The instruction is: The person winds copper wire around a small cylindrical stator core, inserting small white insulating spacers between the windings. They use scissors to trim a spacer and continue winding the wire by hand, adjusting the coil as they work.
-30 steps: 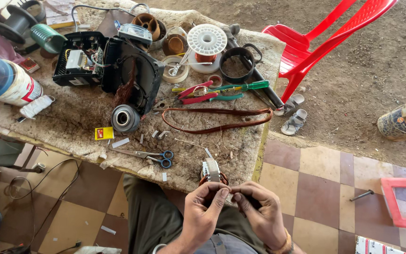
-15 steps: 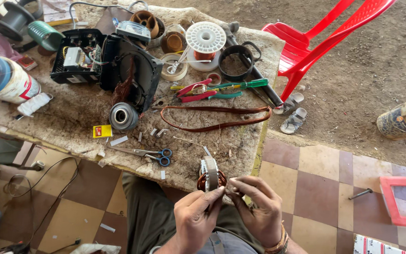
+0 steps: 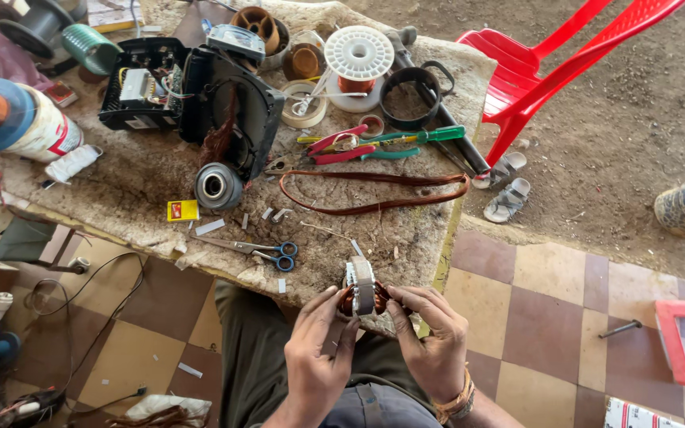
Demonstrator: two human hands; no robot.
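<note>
Pinching a small motor core between left hand and right hand, just over the near edge of the workbench. Probably dense and stiff in the steel middle; copper windings delicate, so better gripped by the metal sides. Scissors lying near.

Single head view — steeply downward, close over both hands, perhaps slightly forward — toward the workbench.

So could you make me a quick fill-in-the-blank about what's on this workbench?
1. Both hands, left hand and right hand, hold a small copper-wound ____.
2. The scissors have ____ handles.
3. Beside the table stands a ____ plastic chair.

Missing words: coil; blue; red
</note>
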